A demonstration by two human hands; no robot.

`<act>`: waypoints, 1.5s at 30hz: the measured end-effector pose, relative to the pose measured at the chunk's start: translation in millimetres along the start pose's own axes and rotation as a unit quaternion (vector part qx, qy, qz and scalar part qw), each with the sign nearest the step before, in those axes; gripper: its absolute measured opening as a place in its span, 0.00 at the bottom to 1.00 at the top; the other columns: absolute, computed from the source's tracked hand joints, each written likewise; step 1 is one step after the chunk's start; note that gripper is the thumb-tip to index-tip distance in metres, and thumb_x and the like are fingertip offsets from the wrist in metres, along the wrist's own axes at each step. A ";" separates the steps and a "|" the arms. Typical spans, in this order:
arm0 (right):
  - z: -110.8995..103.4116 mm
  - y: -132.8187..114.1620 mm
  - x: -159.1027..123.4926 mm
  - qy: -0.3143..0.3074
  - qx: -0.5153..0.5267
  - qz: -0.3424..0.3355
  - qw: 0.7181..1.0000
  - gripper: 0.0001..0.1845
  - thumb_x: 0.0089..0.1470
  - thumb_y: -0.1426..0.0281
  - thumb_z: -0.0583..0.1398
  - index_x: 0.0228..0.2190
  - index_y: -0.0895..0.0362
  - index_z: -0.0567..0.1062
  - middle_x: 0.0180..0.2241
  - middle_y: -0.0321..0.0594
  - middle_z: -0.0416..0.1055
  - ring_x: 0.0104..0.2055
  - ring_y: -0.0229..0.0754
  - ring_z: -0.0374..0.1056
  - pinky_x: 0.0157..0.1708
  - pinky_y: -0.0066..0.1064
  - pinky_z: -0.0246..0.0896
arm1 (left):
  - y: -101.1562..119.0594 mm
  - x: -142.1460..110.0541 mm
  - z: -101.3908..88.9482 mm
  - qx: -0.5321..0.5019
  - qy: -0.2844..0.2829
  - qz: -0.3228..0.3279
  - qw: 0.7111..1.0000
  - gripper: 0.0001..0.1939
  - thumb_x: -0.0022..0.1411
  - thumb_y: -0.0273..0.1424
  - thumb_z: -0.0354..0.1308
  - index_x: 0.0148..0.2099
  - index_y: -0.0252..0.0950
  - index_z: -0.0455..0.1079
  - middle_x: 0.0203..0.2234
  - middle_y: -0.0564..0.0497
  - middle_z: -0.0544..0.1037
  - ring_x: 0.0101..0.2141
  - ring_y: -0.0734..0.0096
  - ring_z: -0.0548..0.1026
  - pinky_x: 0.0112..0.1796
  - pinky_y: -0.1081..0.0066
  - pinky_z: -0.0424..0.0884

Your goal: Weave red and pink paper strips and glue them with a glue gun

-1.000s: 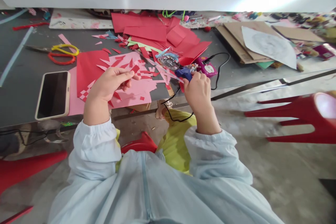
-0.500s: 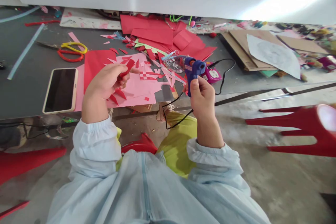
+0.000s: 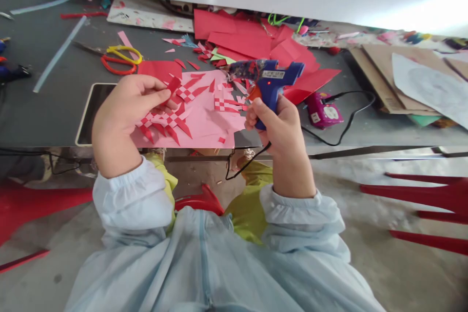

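Observation:
My right hand (image 3: 283, 124) is wrapped round the handle of a blue hot glue gun (image 3: 272, 80), whose nozzle points left above the paper scraps. A small red light glows on its body. Between the thumb and fingers of my left hand (image 3: 126, 105) is a small red paper piece (image 3: 173, 85). Below it lie red-and-pink checkered woven paper pieces (image 3: 164, 119) with pointed red ends, on a pink paper sheet (image 3: 208, 129). Another checkered piece (image 3: 221, 102) lies between my hands.
Scissors (image 3: 122, 58) with yellow and red handles and a phone (image 3: 86, 119) lie left. Red paper sheets (image 3: 241, 44) are piled behind. A purple box (image 3: 323, 109) with a black cable (image 3: 360, 112) stands right, near cardboard sheets (image 3: 395, 73). Clear glue sticks (image 3: 60, 53) lie far left.
My right hand has turned the glue gun so its nozzle points left, level. My left hand has rotated, still pinching the red piece, and the view has shifted left.

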State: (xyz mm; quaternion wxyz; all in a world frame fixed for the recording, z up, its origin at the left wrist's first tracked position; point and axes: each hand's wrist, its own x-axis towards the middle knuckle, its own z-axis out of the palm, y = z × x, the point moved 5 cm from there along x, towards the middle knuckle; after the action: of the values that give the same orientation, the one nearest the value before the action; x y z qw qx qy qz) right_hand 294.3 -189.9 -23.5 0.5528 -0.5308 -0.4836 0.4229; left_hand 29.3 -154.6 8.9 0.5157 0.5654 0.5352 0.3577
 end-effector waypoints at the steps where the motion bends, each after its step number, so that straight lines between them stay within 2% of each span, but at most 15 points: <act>1: 6.2 0.6 2.5 -0.015 -0.001 -0.003 1.000 0.23 0.44 0.50 0.70 0.30 0.50 0.67 0.22 0.29 0.62 0.23 0.34 0.60 0.23 0.32 0.63 | -1.7 2.4 2.5 0.021 -0.010 0.004 1.000 0.07 0.64 0.23 0.60 0.32 0.36 0.75 0.26 0.53 0.81 0.29 0.74 0.77 0.37 0.69 0.73; 7: 35.0 7.9 13.6 -0.064 -0.041 -0.040 0.996 0.30 0.39 0.49 0.73 0.35 0.52 0.69 0.28 0.30 0.71 0.25 0.32 0.65 0.25 0.29 0.65 | -7.8 12.1 31.6 0.138 -0.117 -0.012 0.983 0.04 0.60 0.28 0.63 0.32 0.36 0.78 0.25 0.51 0.82 0.27 0.69 0.79 0.32 0.70 0.72; 11: 45.0 11.9 15.7 -0.096 -0.018 -0.039 0.994 0.30 0.35 0.55 0.76 0.33 0.52 0.68 0.29 0.31 0.75 0.27 0.32 0.68 0.26 0.28 0.66 | -3.5 12.9 46.0 0.177 -0.157 0.015 0.972 0.05 0.59 0.28 0.62 0.32 0.36 0.79 0.25 0.52 0.82 0.28 0.70 0.80 0.33 0.72 0.73; 16: 44.8 15.6 16.7 -0.105 -0.009 -0.027 0.994 0.22 0.39 0.68 0.73 0.33 0.52 0.69 0.29 0.29 0.75 0.27 0.32 0.67 0.27 0.29 0.65 | -2.3 13.2 52.2 0.171 -0.161 0.008 0.972 0.07 0.61 0.29 0.61 0.32 0.37 0.79 0.26 0.51 0.83 0.29 0.69 0.81 0.35 0.72 0.76; 22: 44.2 15.4 17.4 -0.101 -0.017 -0.022 0.994 0.18 0.40 0.69 0.70 0.32 0.52 0.68 0.27 0.27 0.73 0.27 0.32 0.67 0.29 0.30 0.66 | -3.1 12.2 48.5 0.137 -0.104 -0.053 0.984 0.15 0.70 0.32 0.54 0.35 0.36 0.80 0.28 0.50 0.84 0.31 0.68 0.83 0.36 0.71 0.78; 27: 46.4 17.4 14.8 -0.093 -0.022 -0.003 0.995 0.17 0.41 0.70 0.70 0.32 0.52 0.69 0.27 0.28 0.73 0.27 0.32 0.67 0.30 0.30 0.67 | -3.4 15.1 51.3 0.175 -0.121 0.009 0.977 0.07 0.62 0.32 0.62 0.34 0.38 0.81 0.30 0.52 0.84 0.34 0.69 0.82 0.35 0.75 0.76; 31: 48.1 19.3 13.2 -0.091 -0.006 0.003 0.996 0.18 0.41 0.71 0.70 0.32 0.53 0.68 0.27 0.28 0.73 0.27 0.32 0.68 0.30 0.30 0.69 | -5.1 17.0 57.2 0.174 -0.131 0.012 0.976 0.06 0.60 0.28 0.62 0.31 0.38 0.80 0.26 0.52 0.83 0.30 0.70 0.81 0.33 0.75 0.75; 35: 48.3 20.6 13.8 -0.087 0.002 -0.005 0.996 0.17 0.43 0.73 0.69 0.32 0.52 0.68 0.27 0.28 0.73 0.29 0.34 0.71 0.32 0.32 0.72 | -4.7 19.1 63.2 0.149 -0.122 0.019 0.981 0.06 0.60 0.26 0.62 0.31 0.37 0.80 0.26 0.51 0.83 0.30 0.70 0.81 0.34 0.75 0.76; 38: 46.9 21.0 15.1 -0.074 -0.009 -0.034 0.997 0.15 0.46 0.73 0.67 0.34 0.52 0.68 0.29 0.29 0.74 0.31 0.35 0.73 0.35 0.33 0.74 | -6.8 22.0 66.5 0.114 -0.110 0.016 0.987 0.06 0.61 0.26 0.63 0.32 0.36 0.80 0.26 0.51 0.82 0.30 0.70 0.81 0.35 0.73 0.77; 45: 40.5 24.0 13.7 -0.026 -0.052 -0.164 0.985 0.14 0.50 0.70 0.66 0.40 0.51 0.71 0.33 0.32 0.75 0.34 0.36 0.73 0.37 0.35 0.73 | -9.2 24.6 75.7 0.016 -0.101 -0.019 0.995 0.07 0.61 0.25 0.63 0.31 0.35 0.80 0.22 0.51 0.80 0.26 0.72 0.80 0.36 0.71 0.78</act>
State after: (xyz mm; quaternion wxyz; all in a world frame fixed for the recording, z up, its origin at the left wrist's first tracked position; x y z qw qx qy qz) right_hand 257.9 -167.4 -47.4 0.5736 -0.4608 -0.5996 0.3149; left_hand 103.8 -146.8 -19.7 0.5645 0.5967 0.4965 0.2807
